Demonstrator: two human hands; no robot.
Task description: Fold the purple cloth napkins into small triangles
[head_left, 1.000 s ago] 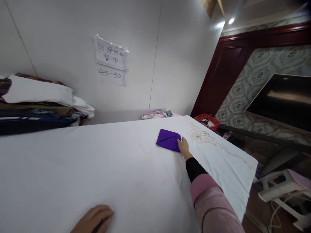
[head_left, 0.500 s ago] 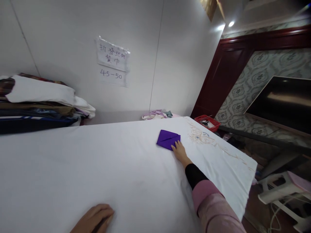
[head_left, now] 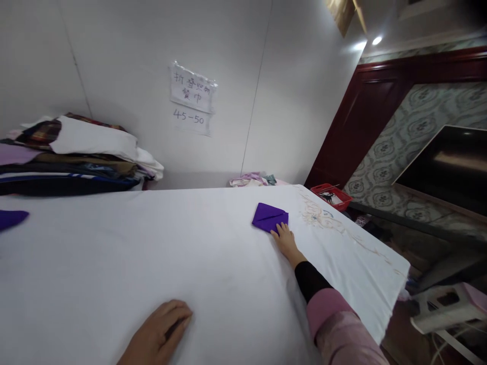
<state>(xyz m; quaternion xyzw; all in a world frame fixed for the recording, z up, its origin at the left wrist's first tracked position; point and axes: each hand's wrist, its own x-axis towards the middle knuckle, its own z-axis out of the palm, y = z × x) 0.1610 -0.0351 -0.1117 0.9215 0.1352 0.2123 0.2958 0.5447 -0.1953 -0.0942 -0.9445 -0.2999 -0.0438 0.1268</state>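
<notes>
A folded purple cloth napkin [head_left: 268,217] lies flat on the white tablecloth [head_left: 213,243], a diagonal fold line across its top. My right hand [head_left: 284,238] rests on its near right corner with the fingers spread over the edge. The rest of the napkin shows beyond my fingertips. Lower down, my left hand [head_left: 160,329] is on the tablecloth, fingers together and curled, thumb close to the fingertips. Nothing shows in it. At the far left edge, part of another purple cloth [head_left: 11,219] is in view; most of it is cut off.
Folded clothes [head_left: 91,152] are stacked at the back left against a white wall [head_left: 125,61] bearing a paper sign [head_left: 193,94]. Crumpled cloths [head_left: 251,179] lie at the back edge. Beyond the table's right corner are a red basket [head_left: 344,201] and a white stool [head_left: 445,309].
The view has turned slightly left, bringing the second purple cloth into sight. My right hand stays on the napkin; my left hand shows a little higher in the picture.
</notes>
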